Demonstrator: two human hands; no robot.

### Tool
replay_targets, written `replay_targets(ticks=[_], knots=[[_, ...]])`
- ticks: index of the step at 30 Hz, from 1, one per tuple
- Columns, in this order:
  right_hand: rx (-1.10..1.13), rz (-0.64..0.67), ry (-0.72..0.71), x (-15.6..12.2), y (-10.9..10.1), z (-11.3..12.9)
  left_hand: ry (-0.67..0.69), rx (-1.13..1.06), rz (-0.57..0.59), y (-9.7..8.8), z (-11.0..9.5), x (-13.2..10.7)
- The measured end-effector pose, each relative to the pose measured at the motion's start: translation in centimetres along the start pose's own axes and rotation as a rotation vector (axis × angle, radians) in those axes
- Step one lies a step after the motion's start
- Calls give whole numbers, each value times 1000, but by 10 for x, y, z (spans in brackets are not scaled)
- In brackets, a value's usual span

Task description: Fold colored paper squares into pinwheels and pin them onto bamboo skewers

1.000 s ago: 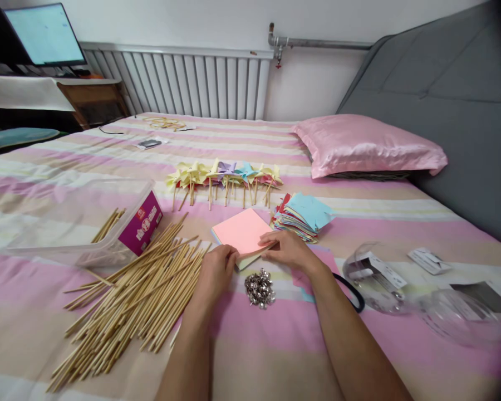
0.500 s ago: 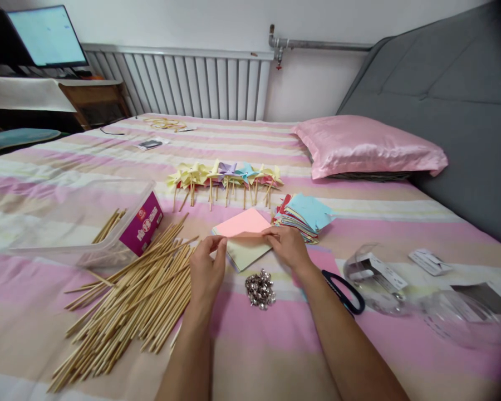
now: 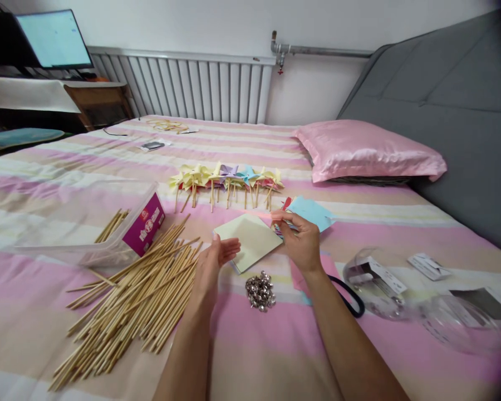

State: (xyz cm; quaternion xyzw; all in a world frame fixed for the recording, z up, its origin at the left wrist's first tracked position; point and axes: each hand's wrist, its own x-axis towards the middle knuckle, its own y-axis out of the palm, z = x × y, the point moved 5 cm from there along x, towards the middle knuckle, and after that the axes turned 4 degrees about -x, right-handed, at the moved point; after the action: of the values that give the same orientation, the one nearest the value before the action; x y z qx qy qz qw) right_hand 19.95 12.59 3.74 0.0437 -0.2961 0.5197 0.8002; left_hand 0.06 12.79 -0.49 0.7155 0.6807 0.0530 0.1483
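Note:
My right hand (image 3: 301,240) is closed in a pinch on a pink paper sheet (image 3: 264,214), lifted off the bed and seen almost edge-on. My left hand (image 3: 216,257) is open with its fingers stretched out, beside the left edge of a small paper stack (image 3: 250,239) whose top sheet is pale yellow-green. A heap of silver pushpins (image 3: 259,291) lies just in front of the stack, between my forearms. Behind my right hand sits a pile of coloured paper pieces (image 3: 313,214) with blue on top.
Many bamboo sticks (image 3: 142,289) are spread out at the left, next to a clear plastic box (image 3: 87,223) with a purple label. A row of paper pinwheels (image 3: 227,179) lies further back. Black-handled scissors (image 3: 351,296) and clear plastic containers (image 3: 378,278) lie at the right, a pink pillow (image 3: 367,150) beyond.
The pink top sheet was lifted off the stack by both hands, then my left hand let go and opened; my right hand carried the sheet up and right, uncovering the yellow-green sheet.

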Motion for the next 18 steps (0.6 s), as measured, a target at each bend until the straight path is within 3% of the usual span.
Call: replay_targets(ticks=[3,7,10,14,16,18], knots=[[85,62,-25,-2,-4,13,-106,-245,115,12,-8,-7],[122,160,5,-13,-18,23,-84,-389,138,18,-24,-17],[117,199,54,-30,-36,24,-158,-359,222,27,-25,-25],[167,188,167,-61,-61,20,-300,-174,397,42,-12,-38],[207,127,241,-77,-70,17,-287,-65,480,50,-7,-45],[277,45,308,-92,-77,17,-183,10,514,55,-9,-52]])
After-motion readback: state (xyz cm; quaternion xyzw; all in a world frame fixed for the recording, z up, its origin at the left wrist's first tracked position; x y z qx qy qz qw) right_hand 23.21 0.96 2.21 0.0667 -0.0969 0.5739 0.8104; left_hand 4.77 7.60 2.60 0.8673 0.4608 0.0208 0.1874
